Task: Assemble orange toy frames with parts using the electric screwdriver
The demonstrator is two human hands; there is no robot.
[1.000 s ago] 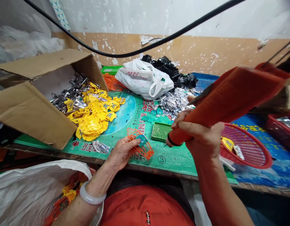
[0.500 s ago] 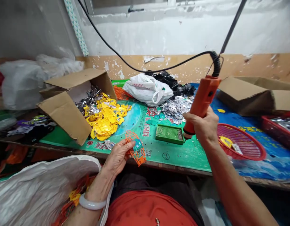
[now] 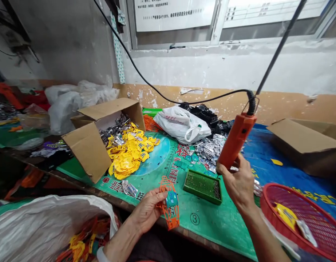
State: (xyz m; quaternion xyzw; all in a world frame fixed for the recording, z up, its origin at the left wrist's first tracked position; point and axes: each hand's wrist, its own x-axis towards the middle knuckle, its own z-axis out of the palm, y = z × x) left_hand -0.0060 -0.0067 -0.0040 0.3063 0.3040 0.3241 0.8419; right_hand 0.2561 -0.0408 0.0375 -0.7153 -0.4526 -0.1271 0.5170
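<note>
My left hand pinches an orange plastic toy frame with a teal piece set in it, held over the table's front edge. My right hand is wrapped round an orange electric screwdriver, which hangs from a black cable. The screwdriver's tip points down near the far right corner of a small green perforated tray. Tiny dark screws show at the tray's right end.
Yellow plastic parts spill from a tipped cardboard box on the left. Behind are a white plastic bag and silvery parts. A red basket stands right; a white sack gapes at lower left.
The head view has swung up and to the left, so the window and more of the left side show. Both hands keep hold of the same things; the screwdriver's tip stays near the tray.
</note>
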